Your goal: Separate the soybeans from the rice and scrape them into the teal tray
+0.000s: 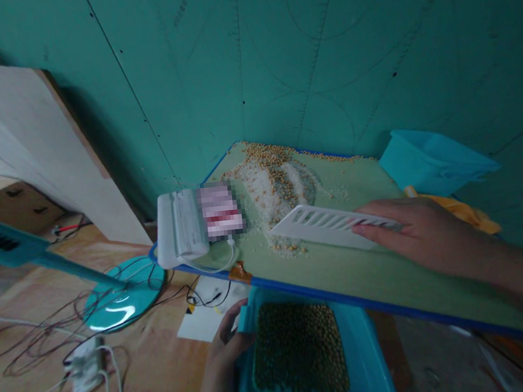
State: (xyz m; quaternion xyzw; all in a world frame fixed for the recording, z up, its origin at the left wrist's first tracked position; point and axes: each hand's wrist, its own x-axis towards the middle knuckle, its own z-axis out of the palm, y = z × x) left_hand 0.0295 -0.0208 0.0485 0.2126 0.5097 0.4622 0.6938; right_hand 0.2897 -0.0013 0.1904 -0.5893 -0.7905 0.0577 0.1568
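Note:
My right hand (399, 232) is closed round one end of a flat white slotted plastic piece (329, 229), held low above the table. Its pointed far end meets the near edge of a pile of white grains (266, 201) mixed with yellowish beans (266, 153). Below the table's front edge, my left hand (229, 344) grips the left rim of a blue plastic tub (369, 358). Yellowish beans (329, 343) show in the tub's darker, grid-like middle. The left fingertips are partly hidden behind the rim.
The pale green table (362, 180) has a blue edge and stands against a green wall (212, 71). On it are a white device (179, 228), a blue fabric bag (429, 158) and an orange cloth (466, 210). A fan base (123, 295) and loose cables lie left.

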